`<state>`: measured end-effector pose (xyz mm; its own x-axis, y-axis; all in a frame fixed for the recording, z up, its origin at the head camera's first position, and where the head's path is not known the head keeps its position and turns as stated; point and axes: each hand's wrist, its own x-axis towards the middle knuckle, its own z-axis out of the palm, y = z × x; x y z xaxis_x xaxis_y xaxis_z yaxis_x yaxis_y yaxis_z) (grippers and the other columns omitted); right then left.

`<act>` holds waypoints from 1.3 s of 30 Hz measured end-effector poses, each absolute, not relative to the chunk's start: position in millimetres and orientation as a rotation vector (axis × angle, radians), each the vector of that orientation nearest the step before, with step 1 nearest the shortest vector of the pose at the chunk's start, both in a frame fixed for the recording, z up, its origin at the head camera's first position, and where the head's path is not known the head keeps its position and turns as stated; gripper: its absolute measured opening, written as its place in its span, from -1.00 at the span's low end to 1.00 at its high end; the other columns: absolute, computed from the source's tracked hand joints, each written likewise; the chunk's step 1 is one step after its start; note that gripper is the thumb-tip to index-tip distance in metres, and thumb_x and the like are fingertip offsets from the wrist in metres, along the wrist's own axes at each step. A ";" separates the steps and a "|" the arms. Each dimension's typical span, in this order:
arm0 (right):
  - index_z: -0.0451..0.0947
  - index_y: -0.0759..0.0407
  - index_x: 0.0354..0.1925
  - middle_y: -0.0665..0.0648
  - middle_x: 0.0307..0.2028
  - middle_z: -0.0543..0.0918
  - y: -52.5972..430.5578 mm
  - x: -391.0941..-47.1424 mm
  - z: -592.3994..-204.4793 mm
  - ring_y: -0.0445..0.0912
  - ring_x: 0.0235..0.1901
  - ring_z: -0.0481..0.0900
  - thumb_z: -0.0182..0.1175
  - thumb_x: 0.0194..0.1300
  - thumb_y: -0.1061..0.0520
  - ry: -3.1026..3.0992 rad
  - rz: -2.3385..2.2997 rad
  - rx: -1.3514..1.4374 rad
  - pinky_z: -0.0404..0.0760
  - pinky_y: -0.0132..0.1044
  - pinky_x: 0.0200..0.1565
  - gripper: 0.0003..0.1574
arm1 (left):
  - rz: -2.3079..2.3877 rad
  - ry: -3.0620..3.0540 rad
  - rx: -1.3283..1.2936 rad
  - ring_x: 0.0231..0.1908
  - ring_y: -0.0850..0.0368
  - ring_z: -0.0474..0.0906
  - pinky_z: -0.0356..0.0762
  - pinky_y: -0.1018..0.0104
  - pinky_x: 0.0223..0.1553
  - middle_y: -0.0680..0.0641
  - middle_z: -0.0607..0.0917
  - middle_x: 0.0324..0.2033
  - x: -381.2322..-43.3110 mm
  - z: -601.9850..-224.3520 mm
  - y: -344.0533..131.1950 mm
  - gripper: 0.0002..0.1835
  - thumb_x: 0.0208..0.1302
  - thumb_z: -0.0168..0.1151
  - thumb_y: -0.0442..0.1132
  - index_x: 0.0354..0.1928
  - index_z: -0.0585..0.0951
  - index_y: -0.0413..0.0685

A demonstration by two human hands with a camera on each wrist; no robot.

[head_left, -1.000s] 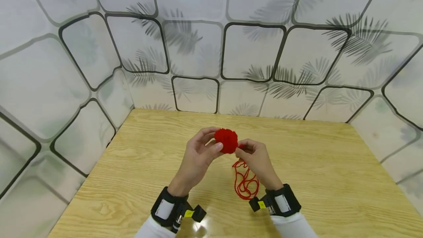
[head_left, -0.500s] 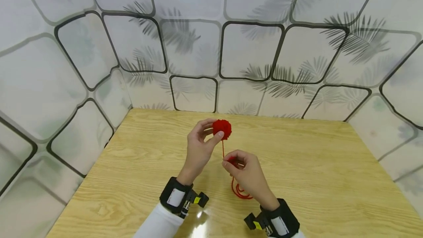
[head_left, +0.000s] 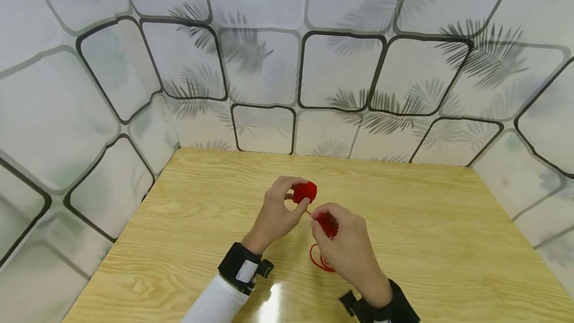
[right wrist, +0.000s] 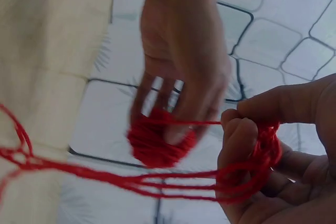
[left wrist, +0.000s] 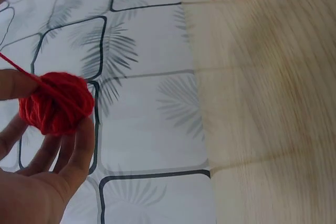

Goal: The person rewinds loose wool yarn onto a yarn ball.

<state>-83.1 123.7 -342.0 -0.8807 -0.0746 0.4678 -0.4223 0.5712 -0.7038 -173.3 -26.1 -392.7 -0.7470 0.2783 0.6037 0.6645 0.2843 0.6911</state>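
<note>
A person winds red yarn over a wooden table, the ball of yarn held up in the left hand. Thumb and fingers curl round it, thumb on the near side. Just beside it, the right hand grips a bunch of loose yarn, fingertips pinching the single strand that runs to the ball. Further loops trail from the right hand; whether they touch the tabletop is hard to tell.

The ball should prove very light and soft, likely to give under a squeeze and spring back, with a fuzzy grip rather than a slippery one. Nothing about it looks breakable, though the loose loops could snag or knot. The best hold is probably a gentle one round the ball's sides, leaving the winding path free, with the strand pinched a little way off to keep it taut.

Bright red all over, the ball is roughly round and compact, its wraps crossing in several directions. In the left wrist view, one strand slants across its face and away past the thumb. The loose yarn is the same red, bunched and tangled against the right palm.
</note>
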 end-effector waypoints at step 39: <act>0.56 -0.03 -0.29 -0.09 -0.42 0.58 141.7 -126.2 -370.9 -0.14 -0.47 0.50 0.26 0.13 0.16 -2.454 1.406 0.409 0.54 -0.27 -0.44 -0.86 | -2.441 -1.700 -0.834 -0.05 -0.18 0.48 0.48 -0.03 -0.08 -0.29 0.48 -0.03 -142.7 -359.3 -35.1 -0.60 0.21 0.17 -0.31 0.08 0.40 -0.23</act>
